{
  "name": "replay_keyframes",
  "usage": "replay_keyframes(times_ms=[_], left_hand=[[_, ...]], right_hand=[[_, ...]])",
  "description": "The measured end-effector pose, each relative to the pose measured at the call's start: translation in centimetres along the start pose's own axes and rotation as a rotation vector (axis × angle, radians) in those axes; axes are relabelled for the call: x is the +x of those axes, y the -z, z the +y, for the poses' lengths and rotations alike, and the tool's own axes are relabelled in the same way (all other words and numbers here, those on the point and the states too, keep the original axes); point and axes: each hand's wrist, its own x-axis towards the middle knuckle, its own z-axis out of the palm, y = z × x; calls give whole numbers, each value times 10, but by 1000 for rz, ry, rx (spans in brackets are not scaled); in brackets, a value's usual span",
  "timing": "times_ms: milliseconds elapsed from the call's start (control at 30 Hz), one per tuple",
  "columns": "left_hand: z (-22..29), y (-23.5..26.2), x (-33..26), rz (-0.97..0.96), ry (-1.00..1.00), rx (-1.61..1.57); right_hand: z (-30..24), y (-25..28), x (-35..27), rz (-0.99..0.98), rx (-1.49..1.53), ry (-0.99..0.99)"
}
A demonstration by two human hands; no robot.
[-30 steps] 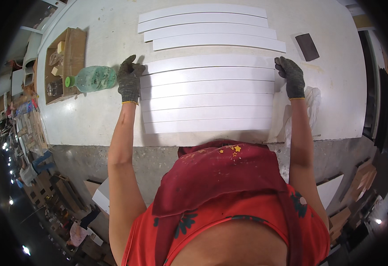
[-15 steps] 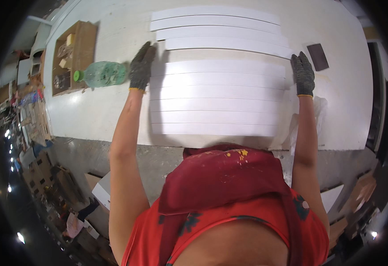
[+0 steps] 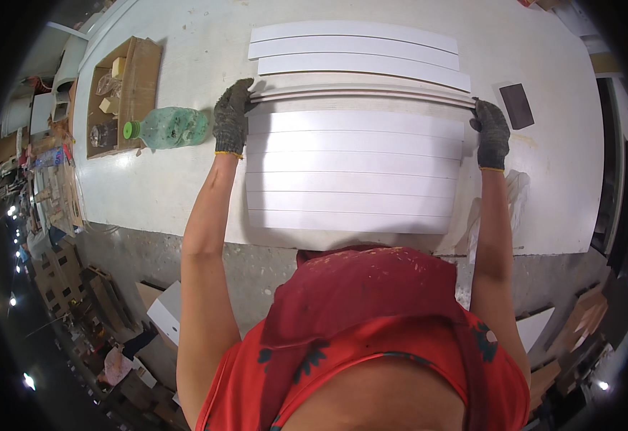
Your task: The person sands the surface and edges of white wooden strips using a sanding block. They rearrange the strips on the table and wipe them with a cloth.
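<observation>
A long white slat [image 3: 364, 91] is turned up on its edge, its narrow grooved side showing. Its left end is gripped by my left hand [image 3: 233, 118] and its right end by my right hand [image 3: 492, 134], both in dark grey knit gloves. Nearer to me, several white slats [image 3: 350, 172] lie flat, edge to edge, in a block. Beyond the held slat lies a smaller group of white slats [image 3: 357, 47], their ends staggered. My fingertips are partly hidden behind the slat's ends.
On the white table [image 3: 192, 43], a green-capped plastic bottle [image 3: 176, 128] lies left of my left hand, by an open cardboard box [image 3: 141, 79] holding small blocks. A dark rectangular pad [image 3: 517, 106] and crumpled clear plastic [image 3: 515, 194] are at the right.
Both hands have closed on the nearest slat of the far group, tipped it on edge and drawn it slightly toward me. Before, the hands were beside the slats with fingers stretched out.
</observation>
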Motion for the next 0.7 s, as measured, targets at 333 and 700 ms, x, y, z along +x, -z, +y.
replay_keyframes(times_ms=[333, 700], left_hand=[[30, -13, -14, -5, -37, 626], [7, -18, 30, -65, -40, 272]], right_hand=[[-2, 12, 26, -89, -497, 168], [-12, -12, 73, -151, -867, 274]])
